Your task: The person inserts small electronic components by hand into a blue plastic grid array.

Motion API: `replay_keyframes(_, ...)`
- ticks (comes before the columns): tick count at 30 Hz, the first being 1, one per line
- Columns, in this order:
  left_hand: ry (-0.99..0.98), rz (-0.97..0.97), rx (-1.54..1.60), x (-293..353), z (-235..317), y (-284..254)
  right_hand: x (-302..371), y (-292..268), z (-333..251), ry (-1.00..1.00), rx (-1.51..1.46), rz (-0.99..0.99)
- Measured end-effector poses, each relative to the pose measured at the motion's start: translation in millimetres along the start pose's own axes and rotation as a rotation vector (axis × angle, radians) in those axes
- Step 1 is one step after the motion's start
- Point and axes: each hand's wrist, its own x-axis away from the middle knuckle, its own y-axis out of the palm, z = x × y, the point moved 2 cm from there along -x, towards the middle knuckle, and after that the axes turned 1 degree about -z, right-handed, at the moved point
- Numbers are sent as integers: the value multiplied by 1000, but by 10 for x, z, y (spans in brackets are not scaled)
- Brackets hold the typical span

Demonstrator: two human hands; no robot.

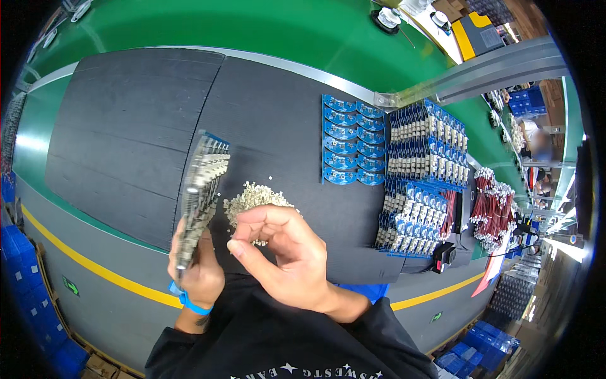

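Observation:
My left hand (201,268) grips the lower end of a circuit board panel (203,183), held up on edge and tilted. Rows of small white connectors line its right side; motion blurs part of it. My right hand (290,256) is beside it, fingers curled and the thumb apart from the forefinger, with nothing visible between their tips. Just beyond this hand, and partly hidden by it, lies a heap of small white connectors (255,197) on the dark mat (265,114).
Flat blue board panels (341,147) lie right of the heap. Beside them stand stacks of panels with white connectors (426,142). Farther right are bundles of dark red wires (492,211) and a small black-and-red device (444,257). A metal beam (486,69) crosses the far right.

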Motion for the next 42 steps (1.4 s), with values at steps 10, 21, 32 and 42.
replay_keyframes(10, -162, 179, 804, -12, 175, -97, 47, -269, 351, -43, 349, 210)
replay_keyframes(21, -208, 130, 758, 134, 188, 41, 19, -382, 342, 135, 0, 348)
replay_keyframes(32, 113, -13, 401, 106, 224, -29, 28, -412, 388, 215, -82, 362)
replay_keyframes(42, 216, -44, 289, 127, 216, -28, 1, -476, 406, 283, -73, 321)
